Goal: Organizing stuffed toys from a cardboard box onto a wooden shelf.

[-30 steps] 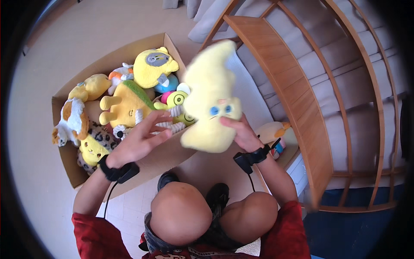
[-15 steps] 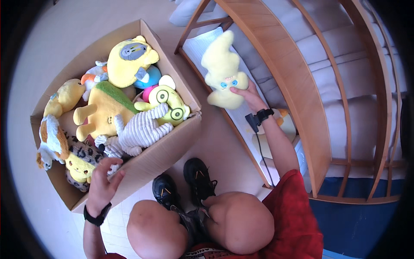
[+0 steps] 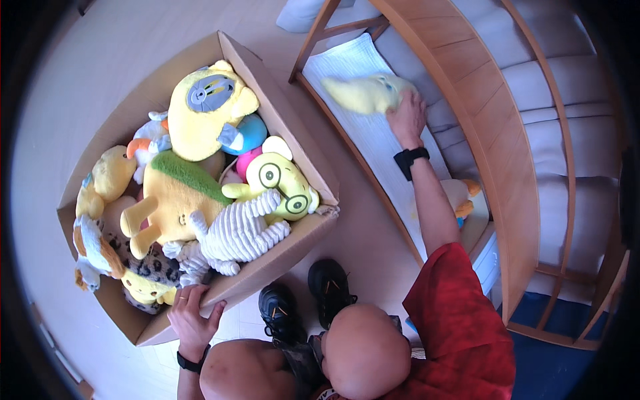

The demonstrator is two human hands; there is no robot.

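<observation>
My right hand (image 3: 407, 121) reaches far out to the right, its fingers closed on one end of a pale yellow plush toy (image 3: 365, 95). This toy lies on its side along a white cloth-covered lower shelf (image 3: 343, 60), one blue eye showing. My left hand (image 3: 193, 321) grips the near rim of a cardboard box (image 3: 267, 252), fingers over the edge and thumb outside. Plush toys fill the box: a striped whitish one (image 3: 240, 230), a yellow one with round glasses (image 3: 283, 183), a yellow and green one (image 3: 177, 200) and several others.
A wooden frame with slats (image 3: 460, 87) curves up on the right beside grey cushions (image 3: 533, 87). Farther along the shelf, nearer to me, sits a plush toy with orange parts (image 3: 460, 197). My black shoes (image 3: 330, 285) stand between box and shelf.
My right hand has carried the pale yellow plush toy away from me and down onto the shelf cloth, turning it sideways. My left hand has come down onto the box rim.
</observation>
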